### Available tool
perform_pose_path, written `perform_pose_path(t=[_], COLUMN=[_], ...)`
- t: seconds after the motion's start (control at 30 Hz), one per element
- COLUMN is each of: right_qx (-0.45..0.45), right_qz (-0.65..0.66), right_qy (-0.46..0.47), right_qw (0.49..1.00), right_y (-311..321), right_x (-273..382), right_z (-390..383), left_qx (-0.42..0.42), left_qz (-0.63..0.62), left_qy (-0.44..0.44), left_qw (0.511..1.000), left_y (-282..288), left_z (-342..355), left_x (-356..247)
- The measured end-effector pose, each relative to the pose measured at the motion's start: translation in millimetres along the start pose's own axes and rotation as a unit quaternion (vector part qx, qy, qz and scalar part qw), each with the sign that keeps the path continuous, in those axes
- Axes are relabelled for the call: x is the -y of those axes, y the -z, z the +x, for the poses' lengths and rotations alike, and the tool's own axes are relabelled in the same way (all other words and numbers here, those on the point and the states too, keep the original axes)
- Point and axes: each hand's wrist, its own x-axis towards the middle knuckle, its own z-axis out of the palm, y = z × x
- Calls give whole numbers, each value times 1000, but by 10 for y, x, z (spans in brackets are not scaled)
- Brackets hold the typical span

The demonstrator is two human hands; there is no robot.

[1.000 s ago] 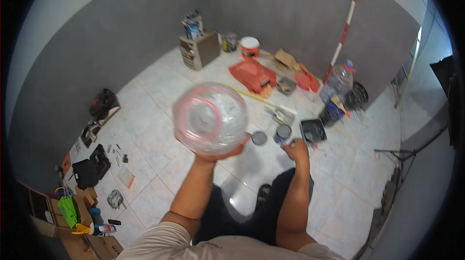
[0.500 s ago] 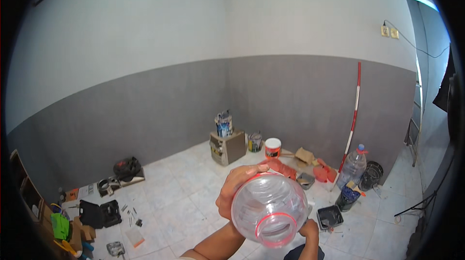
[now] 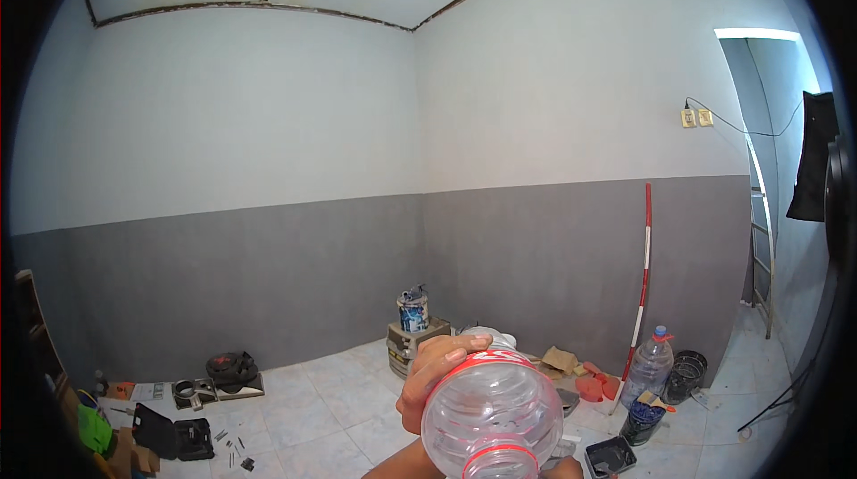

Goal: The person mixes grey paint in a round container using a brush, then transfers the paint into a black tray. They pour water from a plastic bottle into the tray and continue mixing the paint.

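Note:
My left hand is wrapped round a clear ribbed plastic container, holding it tilted with its pink-rimmed mouth towards me. A red band runs along its upper edge, under my fingertips. My right hand is mostly hidden below the container at the lower edge; I cannot make out its fingers or what they hold. A black paint tray lies on the floor just to the right.
Around the floor stand a large water jug, paint-smeared bucket, black pail, cardboard box bearing a can, and open tool case. A red-white pole leans on the wall; a ladder stands right.
The view has lifted from floor to walls and ceiling. The container has turned in my left hand and now sits low in the picture; my right hand has dropped almost out of sight.

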Motion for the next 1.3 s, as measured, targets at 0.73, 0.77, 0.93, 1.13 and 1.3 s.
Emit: perform_pose_path(t=[0.73, 0.77, 0.93, 1.13, 1.3], right_qx=[-54, -56, -59, -93, -18], right_qz=[157, 151, 130, 74, 57], right_qy=[-35, -31, -2, 85, 59], right_qw=[986, 986, 990, 989, 996], right_y=[-24, -24, -95, -286, -66], right_x=[-47, -66, -130, -298, -137], right_z=[30, 37, 64, 232, 144], left_qx=[-94, -96, -102, -7, 91], left_qz=[-42, -42, -38, -9, 15], left_qy=[-20, -23, -37, -84, -97], left_qw=[995, 994, 993, 996, 991], left_y=[-149, -151, -186, -221, -201], left_z=[488, 497, 498, 356, 286], left_x=[-108, -100, -96, -140, -144])
